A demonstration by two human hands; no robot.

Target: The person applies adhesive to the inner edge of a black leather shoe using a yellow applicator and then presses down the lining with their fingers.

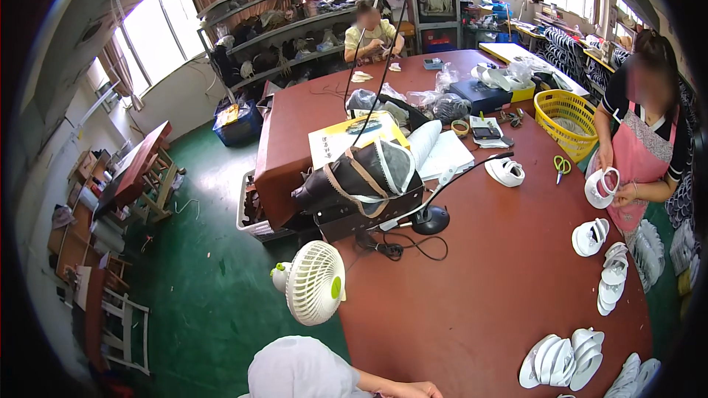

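Note:
At the lower edge, my left hand [422,389] reaches in from a loose white sleeve [301,368], over the near edge of the red-brown table [457,287]. The frame cuts off most of its fingers, so what they hold, if anything, is hidden. My right hand is out of view. Right of my left hand, a row of white shoe uppers [547,361] leans together on the table. A smaller stack of white uppers [612,280] and a single white upper [590,237] lie farther up the right side.
A white fan [316,283] stands left of the table. Mid-table are a black bag [346,186], a desk-lamp base [430,220] with cables, green-handled scissors [562,168] and a yellow basket [564,118]. At right, a co-worker in a pink apron [640,138] holds a white upper; another co-worker [375,33] sits far back.

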